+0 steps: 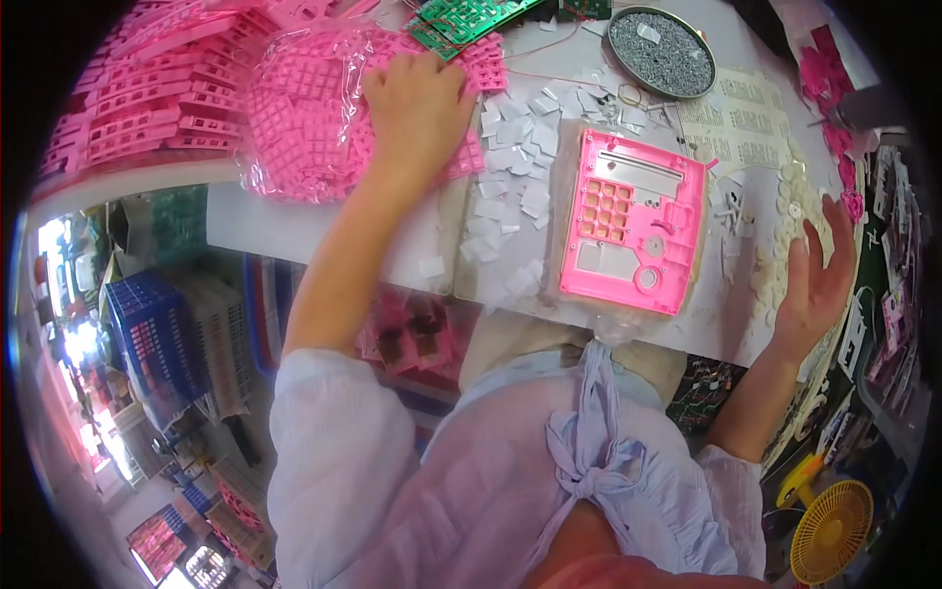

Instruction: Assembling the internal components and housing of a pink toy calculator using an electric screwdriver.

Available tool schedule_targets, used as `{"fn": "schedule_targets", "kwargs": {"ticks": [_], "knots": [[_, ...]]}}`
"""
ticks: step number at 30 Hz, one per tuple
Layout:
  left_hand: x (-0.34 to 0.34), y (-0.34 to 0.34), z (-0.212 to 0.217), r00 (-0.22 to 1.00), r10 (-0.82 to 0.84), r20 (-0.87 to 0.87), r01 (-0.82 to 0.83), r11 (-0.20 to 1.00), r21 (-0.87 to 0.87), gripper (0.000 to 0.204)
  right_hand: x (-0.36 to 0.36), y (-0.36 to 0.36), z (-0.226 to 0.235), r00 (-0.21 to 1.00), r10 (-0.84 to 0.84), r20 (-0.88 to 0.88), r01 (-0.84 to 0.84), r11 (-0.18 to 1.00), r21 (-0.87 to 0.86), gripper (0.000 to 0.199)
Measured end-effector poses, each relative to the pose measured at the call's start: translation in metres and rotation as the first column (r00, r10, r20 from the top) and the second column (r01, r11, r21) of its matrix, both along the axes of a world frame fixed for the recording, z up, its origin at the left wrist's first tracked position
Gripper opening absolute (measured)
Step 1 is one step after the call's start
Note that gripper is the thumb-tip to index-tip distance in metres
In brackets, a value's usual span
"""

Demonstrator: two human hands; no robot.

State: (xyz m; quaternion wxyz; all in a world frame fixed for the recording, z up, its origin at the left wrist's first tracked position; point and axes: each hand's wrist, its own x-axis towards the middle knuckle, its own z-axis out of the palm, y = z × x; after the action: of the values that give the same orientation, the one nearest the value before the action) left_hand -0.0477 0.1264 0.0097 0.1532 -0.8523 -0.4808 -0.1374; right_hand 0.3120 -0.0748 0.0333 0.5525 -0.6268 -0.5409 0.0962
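While both arms reached out over the white worktop (294, 231), the scene stood as follows.

Left hand: the left hand (417, 103) lay palm down, fingers spread, on a clear plastic bag of pink keypad frames (309, 123) at the far left of the worktop; whether it gripped anything under the palm could not be told.

Right hand: the right hand (816, 270) was open, fingers apart, resting at a heap of small white round buttons (785, 211) near the right edge, clamped on nothing.

Pink housing: a pink plastic panel (633, 221) with a grid of square holes lay flat between the two hands, touched by neither.

White squares: loose white rubber pads (515, 172) lay scattered just left of the panel.

Behind: a round metal tin of small parts (659, 51) and green circuit boards (471, 18) sat at the far edge.

Far left: stacked pink frames (147, 88) lay beside the bag.
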Motion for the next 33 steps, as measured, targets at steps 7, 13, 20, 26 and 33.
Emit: {"fn": "schedule_targets", "kwargs": {"ticks": [7,13,20,26,33], "knots": [[0.007,-0.02,0.031,0.235,0.392,0.889,0.444,0.771,-0.457,0.021,-0.01,-0.011,-0.009,0.977,0.179,-0.112,-0.178,0.984,0.023,0.026],[0.022,-0.038,0.024,-0.037,0.571,0.82,0.619,0.657,-0.429,0.018,-0.087,0.046,0.011,0.898,0.428,-0.102,-0.44,0.877,-0.193,0.022],[0.029,-0.07,0.022,-0.113,0.595,0.796,0.713,0.606,-0.352,0.016,-0.138,0.123,-0.011,0.784,0.511,-0.353,-0.587,0.795,-0.152,0.02],[0.011,-0.071,0.014,-0.324,0.745,0.583,0.83,0.519,-0.202,0.023,-0.14,0.131,-0.012,0.589,0.493,-0.641,-0.732,0.661,-0.163,0.013],[-0.013,-0.062,0.002,-0.493,0.771,0.403,0.823,0.563,-0.069,0.03,-0.132,0.136,-0.02,0.535,0.486,-0.691,-0.727,0.681,-0.083,0.009]]}}
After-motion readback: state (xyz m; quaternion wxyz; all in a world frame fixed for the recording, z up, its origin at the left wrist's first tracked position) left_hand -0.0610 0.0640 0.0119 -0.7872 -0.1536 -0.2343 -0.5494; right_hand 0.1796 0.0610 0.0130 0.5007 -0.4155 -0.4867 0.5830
